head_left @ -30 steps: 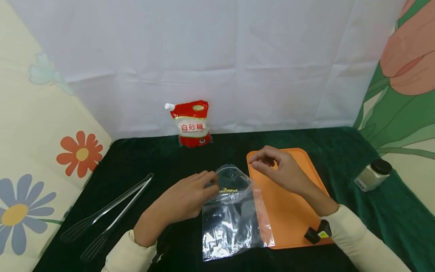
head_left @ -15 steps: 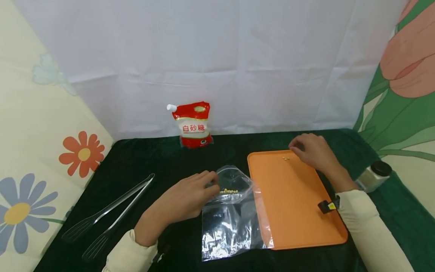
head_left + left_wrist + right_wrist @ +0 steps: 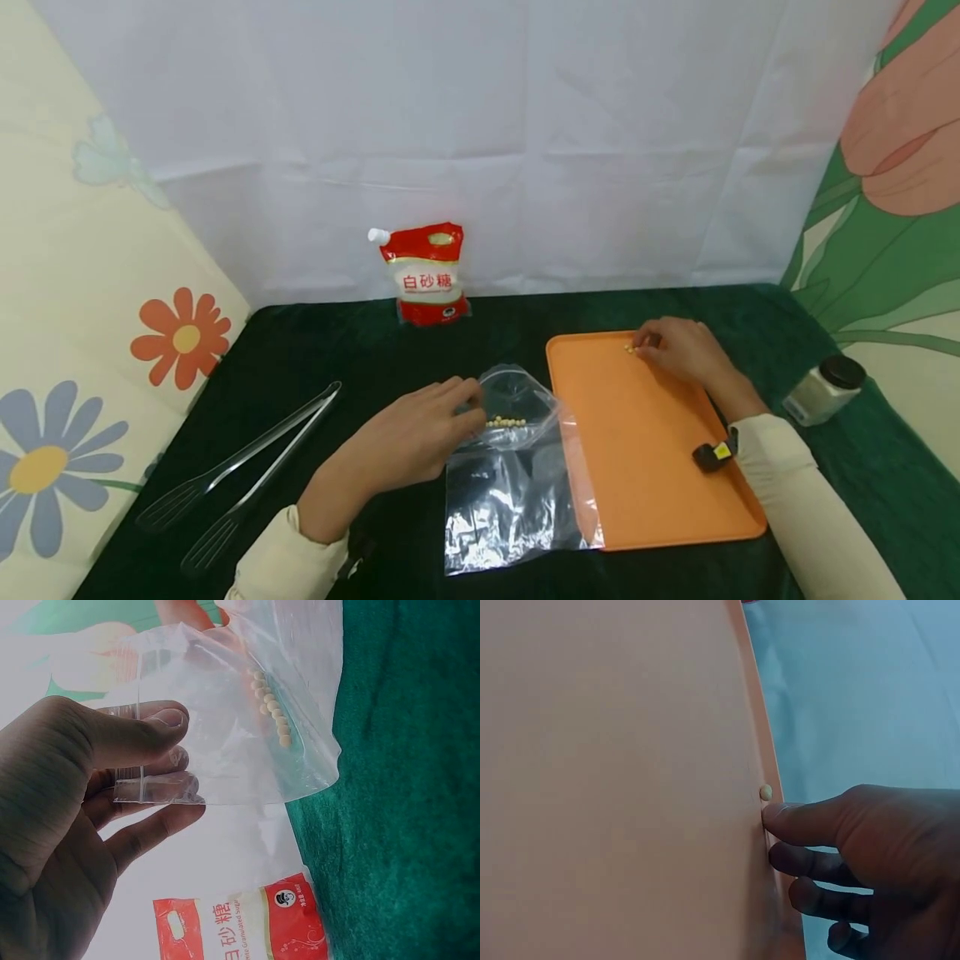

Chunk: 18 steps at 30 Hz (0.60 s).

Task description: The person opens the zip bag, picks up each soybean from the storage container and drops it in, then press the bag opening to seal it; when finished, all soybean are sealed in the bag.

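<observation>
My left hand (image 3: 416, 433) pinches the zip edge of a clear zip-lock bag (image 3: 498, 508) between thumb and fingers, keeping its mouth spread. Several pale yellow soybeans (image 3: 271, 705) lie in a row inside the bag, also in the head view. At the far edge of the orange tray (image 3: 652, 458), my right hand (image 3: 682, 350) reaches down with bent fingers. A soybean (image 3: 766, 793) sits by the tray rim, right beside the thumb tip. Its index finger is hidden behind the thumb in the right wrist view, so I cannot tell whether it pinches a bean.
Metal tongs (image 3: 247, 475) lie on the dark green cloth at the left. A red and white sugar pouch (image 3: 427, 275) stands at the back. A jar with a black lid (image 3: 825, 387) is at the right. The bag overlaps the tray's left edge.
My right hand has moved from above the tray's left side to its far right, then down to the beans at the far rim. The left hand and bag have stayed put.
</observation>
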Available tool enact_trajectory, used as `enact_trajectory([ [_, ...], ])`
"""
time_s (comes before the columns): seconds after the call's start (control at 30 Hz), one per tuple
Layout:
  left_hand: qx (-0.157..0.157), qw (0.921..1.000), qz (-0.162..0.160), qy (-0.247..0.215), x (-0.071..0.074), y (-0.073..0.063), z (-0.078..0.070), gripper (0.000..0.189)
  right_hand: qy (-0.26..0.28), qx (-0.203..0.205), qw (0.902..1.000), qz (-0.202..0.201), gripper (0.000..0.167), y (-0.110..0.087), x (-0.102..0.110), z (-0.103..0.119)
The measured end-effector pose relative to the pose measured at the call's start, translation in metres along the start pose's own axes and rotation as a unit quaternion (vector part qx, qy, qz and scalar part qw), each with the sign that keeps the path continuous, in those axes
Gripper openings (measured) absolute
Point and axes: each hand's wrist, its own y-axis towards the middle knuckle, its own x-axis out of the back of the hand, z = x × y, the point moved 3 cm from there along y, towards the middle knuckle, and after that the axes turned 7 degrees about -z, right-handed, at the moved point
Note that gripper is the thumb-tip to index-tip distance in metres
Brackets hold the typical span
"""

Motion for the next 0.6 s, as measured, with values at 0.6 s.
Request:
enact_trajectory([
  [0.6, 0.000, 1.0000, 0.000, 0.002, -0.001, -0.001, 0.000, 0.031, 0.308, -0.046, 0.9494, -0.039, 0.031, 0.000, 0.016, 0.037],
])
